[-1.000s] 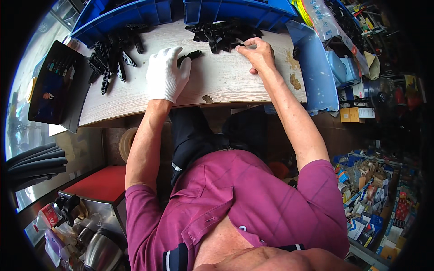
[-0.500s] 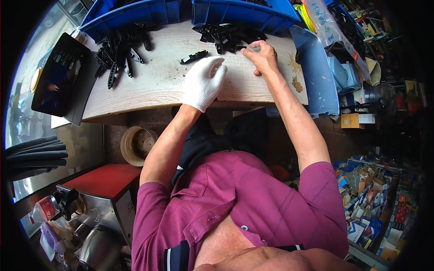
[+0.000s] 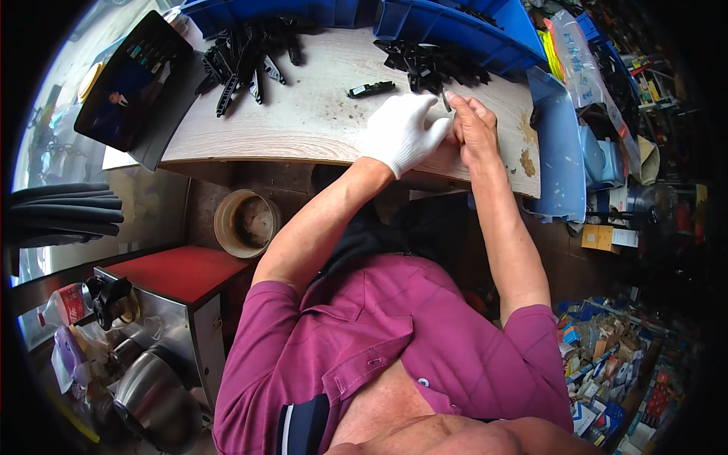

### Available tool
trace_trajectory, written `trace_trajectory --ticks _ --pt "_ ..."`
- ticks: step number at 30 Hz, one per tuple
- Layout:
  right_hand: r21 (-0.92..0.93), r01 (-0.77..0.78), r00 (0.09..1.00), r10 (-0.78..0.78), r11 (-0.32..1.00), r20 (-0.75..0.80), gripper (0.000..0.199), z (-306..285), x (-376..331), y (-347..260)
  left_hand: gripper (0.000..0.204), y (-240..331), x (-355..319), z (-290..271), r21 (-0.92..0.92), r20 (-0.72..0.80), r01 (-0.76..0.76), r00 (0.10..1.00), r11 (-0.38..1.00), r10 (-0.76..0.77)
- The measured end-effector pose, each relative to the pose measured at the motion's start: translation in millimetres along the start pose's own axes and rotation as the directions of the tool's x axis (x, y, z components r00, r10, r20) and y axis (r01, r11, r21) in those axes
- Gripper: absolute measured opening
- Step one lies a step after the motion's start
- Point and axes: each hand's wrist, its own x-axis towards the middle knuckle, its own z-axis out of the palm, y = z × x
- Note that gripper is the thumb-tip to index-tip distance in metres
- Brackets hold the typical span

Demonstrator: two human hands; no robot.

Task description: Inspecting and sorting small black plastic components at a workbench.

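My left hand [image 3: 403, 133], in a white knit glove, hovers over the table's front part with its fingers curved and the thumb apart from them. Nothing shows in its grasp, though the palm side is partly hidden. Close beside it, my bare right hand [image 3: 476, 130] pinches a small dark plastic piece [image 3: 446, 100] between thumb and fingers. Just beyond the glove lies a single black plastic part [image 3: 371, 89] with a light patch at one end. A heap of black plastic parts [image 3: 428, 64] sits behind my hands, and another pile [image 3: 241, 57] lies farther left.
Two blue bins [image 3: 455, 34] [image 3: 277, 15] line the back of the wooden table [image 3: 303, 133]. A tablet [image 3: 133, 83] on a stand shows a picture at the left. A translucent blue plastic sheet [image 3: 560, 144] borders the right side. A bucket [image 3: 246, 224] stands on the floor below.
My right hand has drawn back from the heap toward the glove, and a small dark piece now shows in its fingers. The whole view has shifted, so the table sits farther right.
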Motion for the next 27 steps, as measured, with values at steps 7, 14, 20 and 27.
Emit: trace_trajectory --ticks 7,14,20,27 --pt "0.004 0.084 0.995 -0.084 0.996 0.045 0.02 20 -16 9 0.016 -1 -4 7 0.091 -0.032 0.06 0.998 0.994 -0.057" --pt "-0.057 0.139 0.986 -0.133 0.989 0.103 0.023 27 -20 8 0.014 -3 -8 3 0.111 -0.11 0.043 0.993 0.993 -0.031" --pt "-0.072 0.059 0.984 -0.046 0.996 0.171 0.029 26 -24 2 0.009 -5 -11 -9 0.161 -0.064 -0.021 0.997 0.987 0.032" --pt "-0.007 -0.015 0.994 0.015 1.0 0.107 0.03 35 -31 -1 0.035 -23 0 -56 0.421 -0.203 -0.073 0.964 0.904 0.172"
